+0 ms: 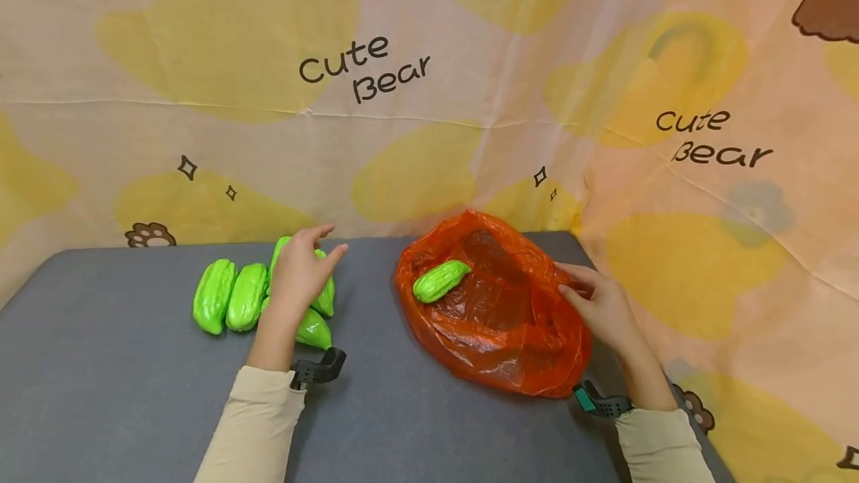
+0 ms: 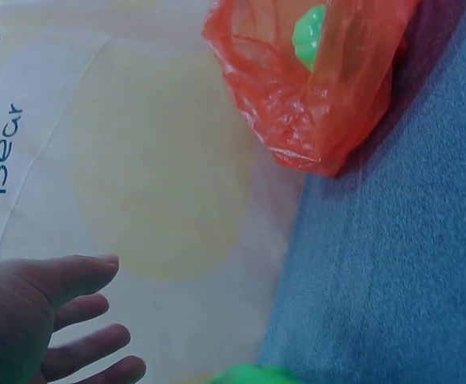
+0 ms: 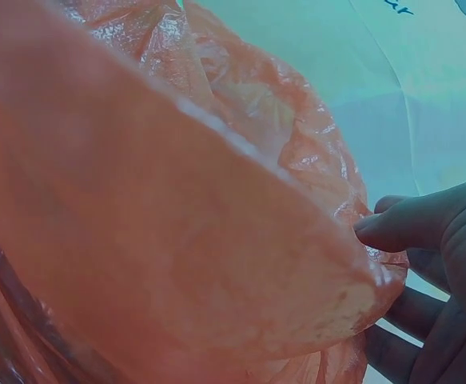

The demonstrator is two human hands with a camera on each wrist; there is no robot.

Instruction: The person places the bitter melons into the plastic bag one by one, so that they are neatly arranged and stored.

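A red plastic bag (image 1: 493,360) lies with its mouth spread wide, one green bitter melon (image 1: 441,281) inside it toward the left rim. My right hand (image 1: 602,309) pinches the bag's right rim between thumb and fingers; in the right wrist view the bag's film (image 3: 177,240) fills most of the picture. Over a group of bright green bitter melons (image 1: 213,297) on the left, my left hand (image 1: 302,267) hovers with thumb and fingers apart and nothing between them. That hand and forearm partly hide several of the melons, including one pointed melon (image 1: 313,329) beside the wrist.
Everything lies on a grey table (image 1: 121,393). A printed cloth (image 1: 268,133) hangs along its back edge and right side. Bare tabletop separates the melon group from the bag. Dark wrist straps with camera mounts (image 1: 321,367) sit on both wrists.
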